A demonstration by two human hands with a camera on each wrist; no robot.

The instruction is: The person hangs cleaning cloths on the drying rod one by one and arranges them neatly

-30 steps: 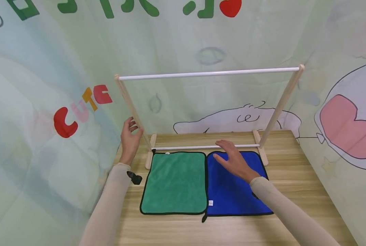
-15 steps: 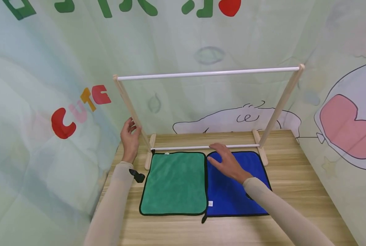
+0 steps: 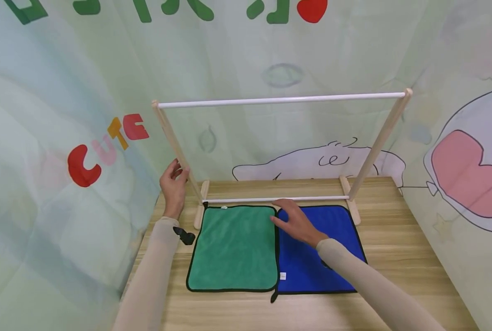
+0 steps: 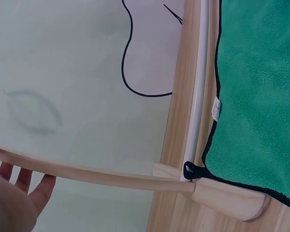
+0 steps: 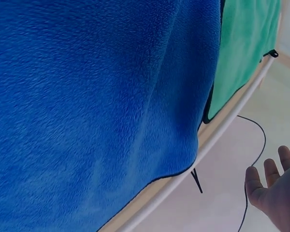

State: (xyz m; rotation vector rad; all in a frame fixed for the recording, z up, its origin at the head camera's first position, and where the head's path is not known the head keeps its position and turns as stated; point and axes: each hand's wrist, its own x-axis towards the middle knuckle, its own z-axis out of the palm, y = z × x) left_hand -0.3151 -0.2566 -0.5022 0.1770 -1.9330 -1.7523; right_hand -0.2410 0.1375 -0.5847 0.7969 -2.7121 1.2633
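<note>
A wooden rack with two white rods, the upper rod and a lower rod, stands at the back of the table. My left hand grips its left post, thumb on one side and fingertips on the other. In front of the rack lie two black-edged towels side by side: a green towel on the left, a blue towel on the right. My right hand hovers over the blue towel's upper left corner, fingers extended and holding nothing. Its fingertips show in the right wrist view.
The right post leans up from a wooden foot at the blue towel's far corner. A printed cloth backdrop closes off the back and both sides of the wooden table. A black hanging loop lies by the left foot.
My right hand has moved left and slightly toward me, from over the blue towel to the seam between the towels. My left hand has closed onto the post and stays there.
</note>
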